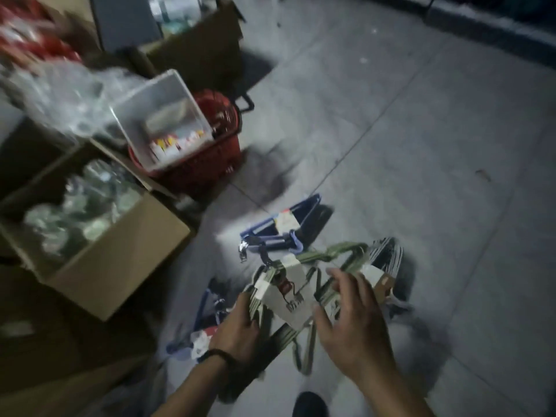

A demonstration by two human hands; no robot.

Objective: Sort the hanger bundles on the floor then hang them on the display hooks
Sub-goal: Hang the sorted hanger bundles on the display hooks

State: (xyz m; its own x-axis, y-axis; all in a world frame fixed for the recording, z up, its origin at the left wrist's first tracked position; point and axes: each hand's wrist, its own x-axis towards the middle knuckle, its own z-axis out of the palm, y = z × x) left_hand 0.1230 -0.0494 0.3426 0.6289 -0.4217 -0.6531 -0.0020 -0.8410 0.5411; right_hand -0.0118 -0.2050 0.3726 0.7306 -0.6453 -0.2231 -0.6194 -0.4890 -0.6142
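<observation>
So both hands are already down on the same thing here. The left hand (237, 323) has its fingers curled around the near-left edge of the bundle of olive-green plastic hangers with a grey-white card label (288, 296), pinching the stack there. The right hand (349, 311) is spread, fingers apart, hovering over or just touching the right side of that bundle; the blur makes it hard to say whether it actually grips anything.

The green bundle lies on the grey tiled floor (421, 145) right under the hands, its long side running roughly from near-left to far-right, so the left hand has the closer end and the right hand sits nearer the far part. Just past it, away from the person, lies a bundle of blue plastic hangers with a small paper tag (282, 221), touching or nearly touching the green one. A striped dark-and-white bundle (388, 254) pokes out on the far right, and more blue hangers (210, 308) sit just left of the left hand.

No display hooks in view, so it's probably still the sorting stage.
</observation>
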